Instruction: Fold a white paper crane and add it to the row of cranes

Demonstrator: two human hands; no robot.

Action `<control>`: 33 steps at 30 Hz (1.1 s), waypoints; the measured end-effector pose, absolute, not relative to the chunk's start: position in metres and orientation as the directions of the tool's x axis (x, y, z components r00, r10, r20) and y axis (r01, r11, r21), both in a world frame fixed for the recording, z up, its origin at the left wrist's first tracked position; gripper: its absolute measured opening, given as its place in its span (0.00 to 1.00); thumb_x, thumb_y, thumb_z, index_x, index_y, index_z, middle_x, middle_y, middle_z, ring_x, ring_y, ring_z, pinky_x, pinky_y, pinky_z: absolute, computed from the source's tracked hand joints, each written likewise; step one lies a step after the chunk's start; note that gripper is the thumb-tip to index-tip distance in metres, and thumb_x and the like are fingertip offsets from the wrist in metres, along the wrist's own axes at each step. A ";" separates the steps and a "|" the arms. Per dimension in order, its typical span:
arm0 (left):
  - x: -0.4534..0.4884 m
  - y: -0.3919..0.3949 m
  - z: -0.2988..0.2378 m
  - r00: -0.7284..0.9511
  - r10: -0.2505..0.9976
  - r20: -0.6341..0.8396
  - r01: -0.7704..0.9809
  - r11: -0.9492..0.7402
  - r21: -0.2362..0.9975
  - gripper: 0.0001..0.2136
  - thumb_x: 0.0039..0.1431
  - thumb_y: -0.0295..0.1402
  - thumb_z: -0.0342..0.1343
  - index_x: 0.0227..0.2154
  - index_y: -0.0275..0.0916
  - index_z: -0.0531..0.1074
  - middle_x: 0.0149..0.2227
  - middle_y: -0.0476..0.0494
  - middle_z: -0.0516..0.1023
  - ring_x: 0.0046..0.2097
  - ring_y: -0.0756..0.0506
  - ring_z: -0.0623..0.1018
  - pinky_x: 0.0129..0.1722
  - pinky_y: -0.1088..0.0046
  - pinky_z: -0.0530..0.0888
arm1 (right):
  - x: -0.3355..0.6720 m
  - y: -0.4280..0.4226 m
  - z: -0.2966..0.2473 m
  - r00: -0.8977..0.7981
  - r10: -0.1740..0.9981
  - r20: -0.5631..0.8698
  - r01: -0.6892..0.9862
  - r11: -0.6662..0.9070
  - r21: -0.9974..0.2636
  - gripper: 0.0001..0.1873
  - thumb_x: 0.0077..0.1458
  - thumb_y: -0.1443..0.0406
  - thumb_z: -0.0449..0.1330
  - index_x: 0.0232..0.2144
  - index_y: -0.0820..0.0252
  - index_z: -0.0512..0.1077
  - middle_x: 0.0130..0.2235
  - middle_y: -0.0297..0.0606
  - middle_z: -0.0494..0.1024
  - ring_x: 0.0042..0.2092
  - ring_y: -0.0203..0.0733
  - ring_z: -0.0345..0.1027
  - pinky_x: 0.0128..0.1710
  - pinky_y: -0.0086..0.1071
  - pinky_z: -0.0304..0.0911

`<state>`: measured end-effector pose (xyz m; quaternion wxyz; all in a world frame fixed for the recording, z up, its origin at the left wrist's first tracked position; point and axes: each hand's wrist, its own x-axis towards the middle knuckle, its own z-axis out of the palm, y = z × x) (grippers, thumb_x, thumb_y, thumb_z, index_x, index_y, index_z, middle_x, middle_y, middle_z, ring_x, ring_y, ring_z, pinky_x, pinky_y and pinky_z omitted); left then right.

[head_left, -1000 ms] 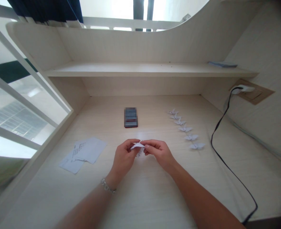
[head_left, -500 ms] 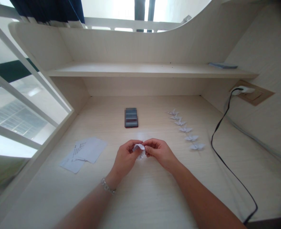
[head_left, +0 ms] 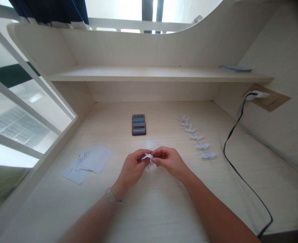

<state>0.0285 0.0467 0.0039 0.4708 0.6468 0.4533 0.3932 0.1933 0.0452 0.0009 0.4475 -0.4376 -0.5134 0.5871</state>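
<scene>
Both my hands are raised just above the pale wooden desk (head_left: pixel 149 209), close together at its middle. My left hand (head_left: pixel 133 165) and my right hand (head_left: pixel 168 160) pinch a small folded piece of white paper (head_left: pixel 147 157) between their fingers, and the fingers hide part of it. A row of several white origami cranes (head_left: pixel 196 136) stands to the right of my right hand, not touching it. My left wrist wears a silver bead bracelet (head_left: pixel 112 197).
A phone (head_left: pixel 139 124) with a blurred surface lies beyond my hands. White written sheets (head_left: pixel 93 161) lie to the left. A black cable (head_left: pixel 236 155) runs from a wall socket (head_left: pixel 257 95) along the right of the desk. A shelf (head_left: pixel 159 74) spans the back, beside a railed window.
My hands have drawn slightly closer together around the paper, which now shows as a smaller, tighter fold between my fingers.
</scene>
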 end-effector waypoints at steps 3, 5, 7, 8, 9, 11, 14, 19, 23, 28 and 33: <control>0.028 0.047 0.005 0.276 0.958 0.078 0.227 -0.144 0.963 0.10 0.54 0.33 0.54 0.38 0.37 0.74 0.38 0.43 0.79 0.38 0.46 0.76 0.36 0.74 0.71 | 0.193 0.045 0.002 -0.216 0.975 -0.057 -0.055 -0.070 -0.996 0.13 0.39 0.63 0.66 0.30 0.63 0.74 0.27 0.35 0.75 0.27 0.34 0.66 0.27 0.30 0.62; 0.028 0.047 0.005 0.280 0.957 0.079 0.225 -0.145 0.963 0.10 0.54 0.33 0.54 0.38 0.38 0.75 0.38 0.43 0.79 0.38 0.46 0.76 0.38 0.73 0.71 | 0.193 0.044 0.002 -0.202 0.978 -0.057 -0.004 -0.059 -0.998 0.11 0.41 0.64 0.65 0.31 0.63 0.74 0.27 0.35 0.75 0.27 0.34 0.65 0.27 0.30 0.62; 0.028 0.046 0.004 0.288 0.955 0.078 0.220 -0.145 0.965 0.10 0.54 0.33 0.54 0.38 0.38 0.75 0.39 0.43 0.79 0.39 0.45 0.76 0.39 0.72 0.71 | 0.193 0.043 0.002 -0.177 0.983 -0.045 0.059 -0.035 -0.998 0.10 0.43 0.63 0.64 0.30 0.63 0.75 0.26 0.35 0.75 0.27 0.35 0.65 0.28 0.30 0.62; 0.028 0.046 0.003 0.291 0.954 0.072 0.217 -0.139 0.966 0.11 0.54 0.34 0.55 0.39 0.38 0.74 0.40 0.42 0.78 0.40 0.45 0.76 0.39 0.72 0.71 | 0.193 0.042 0.002 -0.161 0.986 -0.031 0.089 -0.017 -0.996 0.10 0.43 0.63 0.64 0.30 0.63 0.75 0.26 0.35 0.75 0.27 0.35 0.65 0.28 0.29 0.62; 0.028 0.046 0.003 0.292 0.954 0.063 0.210 -0.128 0.969 0.12 0.53 0.34 0.55 0.40 0.38 0.74 0.40 0.42 0.78 0.40 0.44 0.76 0.39 0.72 0.71 | 0.192 0.042 0.002 -0.149 0.989 -0.014 0.113 0.003 -0.994 0.10 0.44 0.63 0.64 0.30 0.62 0.75 0.26 0.36 0.75 0.27 0.35 0.65 0.28 0.29 0.61; 0.028 0.046 0.001 0.293 0.955 0.041 0.180 -0.097 0.979 0.13 0.52 0.35 0.56 0.41 0.37 0.74 0.40 0.41 0.78 0.38 0.44 0.76 0.37 0.71 0.72 | 0.191 0.042 0.001 -0.128 0.991 0.024 0.144 0.042 -0.989 0.09 0.46 0.62 0.63 0.29 0.62 0.75 0.26 0.36 0.75 0.28 0.35 0.65 0.28 0.29 0.61; 0.030 0.045 0.000 0.303 0.953 0.023 0.092 -0.053 0.994 0.15 0.52 0.35 0.57 0.43 0.36 0.72 0.37 0.40 0.78 0.35 0.46 0.76 0.35 0.71 0.72 | 0.188 0.041 0.000 -0.095 0.993 0.068 0.140 0.081 -0.987 0.08 0.48 0.62 0.61 0.28 0.62 0.75 0.26 0.36 0.75 0.28 0.35 0.66 0.27 0.28 0.61; 0.034 0.044 -0.001 0.291 0.957 -0.001 -0.032 0.010 0.999 0.16 0.51 0.32 0.57 0.44 0.35 0.71 0.31 0.43 0.77 0.29 0.49 0.75 0.29 0.73 0.72 | 0.181 0.037 0.000 -0.027 0.995 0.096 0.135 0.099 -0.986 0.08 0.51 0.62 0.58 0.28 0.62 0.73 0.27 0.37 0.76 0.28 0.37 0.68 0.26 0.28 0.63; 0.036 0.043 0.002 0.290 0.954 -0.080 -0.120 0.119 0.986 0.16 0.51 0.31 0.57 0.44 0.34 0.71 0.31 0.42 0.77 0.30 0.49 0.75 0.31 0.71 0.73 | 0.179 0.035 0.002 0.006 0.992 0.125 0.158 0.123 -0.980 0.09 0.52 0.61 0.58 0.29 0.62 0.73 0.27 0.37 0.76 0.28 0.38 0.69 0.26 0.29 0.64; 0.038 0.043 0.007 0.285 0.949 -0.133 -0.148 0.180 0.972 0.17 0.50 0.33 0.59 0.44 0.33 0.70 0.34 0.40 0.77 0.30 0.49 0.75 0.32 0.69 0.73 | 0.180 0.035 0.003 0.007 0.991 0.136 0.162 0.133 -0.978 0.08 0.51 0.62 0.58 0.29 0.62 0.73 0.27 0.37 0.75 0.27 0.38 0.69 0.26 0.29 0.65; 0.037 0.044 0.005 0.295 0.944 -0.148 -0.189 0.209 0.959 0.18 0.47 0.32 0.62 0.42 0.33 0.70 0.34 0.41 0.77 0.29 0.50 0.75 0.30 0.72 0.72 | 0.181 0.036 0.001 0.000 0.993 0.118 0.178 0.117 -0.977 0.08 0.51 0.63 0.58 0.29 0.62 0.73 0.27 0.37 0.76 0.28 0.38 0.69 0.27 0.29 0.64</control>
